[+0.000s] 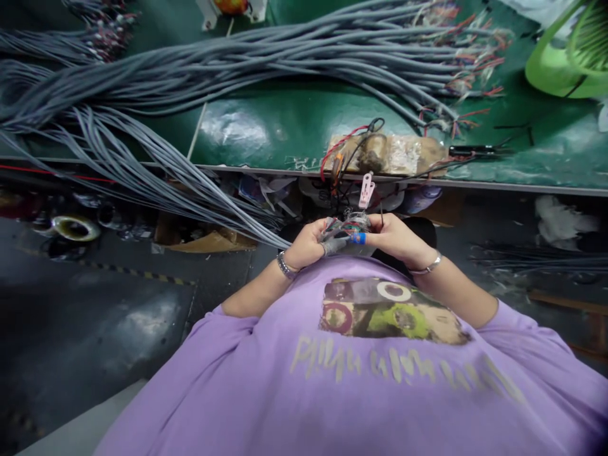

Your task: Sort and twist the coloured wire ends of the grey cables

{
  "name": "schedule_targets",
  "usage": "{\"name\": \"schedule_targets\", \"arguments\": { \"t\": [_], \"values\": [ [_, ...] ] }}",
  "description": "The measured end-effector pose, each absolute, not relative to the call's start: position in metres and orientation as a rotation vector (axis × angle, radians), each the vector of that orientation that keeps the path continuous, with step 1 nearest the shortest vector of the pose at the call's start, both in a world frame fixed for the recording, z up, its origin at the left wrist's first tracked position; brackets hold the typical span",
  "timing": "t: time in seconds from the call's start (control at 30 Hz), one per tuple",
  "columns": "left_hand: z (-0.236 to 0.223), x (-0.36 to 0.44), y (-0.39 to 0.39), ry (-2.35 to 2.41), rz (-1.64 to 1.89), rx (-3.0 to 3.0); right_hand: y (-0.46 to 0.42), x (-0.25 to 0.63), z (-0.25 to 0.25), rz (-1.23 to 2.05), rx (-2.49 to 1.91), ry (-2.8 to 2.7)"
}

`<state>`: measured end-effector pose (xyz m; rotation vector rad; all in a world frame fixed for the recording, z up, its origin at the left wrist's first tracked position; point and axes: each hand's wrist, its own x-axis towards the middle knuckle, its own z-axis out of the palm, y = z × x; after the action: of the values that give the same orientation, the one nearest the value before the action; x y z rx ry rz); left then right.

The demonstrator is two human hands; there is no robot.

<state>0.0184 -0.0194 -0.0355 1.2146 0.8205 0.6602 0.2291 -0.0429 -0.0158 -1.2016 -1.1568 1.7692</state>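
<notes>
Close to my body, below the bench edge, my left hand (308, 245) is closed around the ends of a bunch of grey cables (251, 229). A grey covering shows on some of its fingers. Opposite it, my right hand (396, 240) pinches the stripped ends, where thin coloured wires (354, 223) and pale strands fan out between both hands. Blue tape (358, 238) wraps a right-hand finger. A pink clip (366, 191) hangs just above the wires, near the bench edge.
A thick bundle of grey cables (266, 60) lies across the green bench (280, 126). At the front edge sits a taped block (394, 154) with red and black leads. A black pen-like tool (477, 151) lies beside it. A green fan (555, 69) stands at the right.
</notes>
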Motion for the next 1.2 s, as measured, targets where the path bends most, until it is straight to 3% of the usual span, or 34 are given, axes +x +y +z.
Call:
{"name": "schedule_targets", "arguments": {
  "t": [0.37, 0.5, 0.67, 0.93, 1.2],
  "values": [
    [-0.029, 0.008, -0.005, 0.648, 0.328, 1.266, -0.022, 0.232, -0.021, 2.027, -0.897, -1.556],
    [-0.029, -0.006, -0.001, 0.659, 0.393, 1.192, -0.021, 0.213, -0.034, 1.850, -0.989, -1.381],
    [-0.037, -0.017, -0.006, 0.743, 0.664, 0.974, -0.030, 0.213, -0.048, 1.346, -1.253, -1.295],
    [-0.032, -0.011, -0.004, 0.739, 0.854, 0.866, -0.057, 0.206, -0.017, 0.730, -1.105, -1.777],
    [-0.032, -0.010, -0.012, 0.777, 0.698, 0.932, -0.044, 0.189, -0.015, 0.806, -1.073, -1.809]
  ]
}}
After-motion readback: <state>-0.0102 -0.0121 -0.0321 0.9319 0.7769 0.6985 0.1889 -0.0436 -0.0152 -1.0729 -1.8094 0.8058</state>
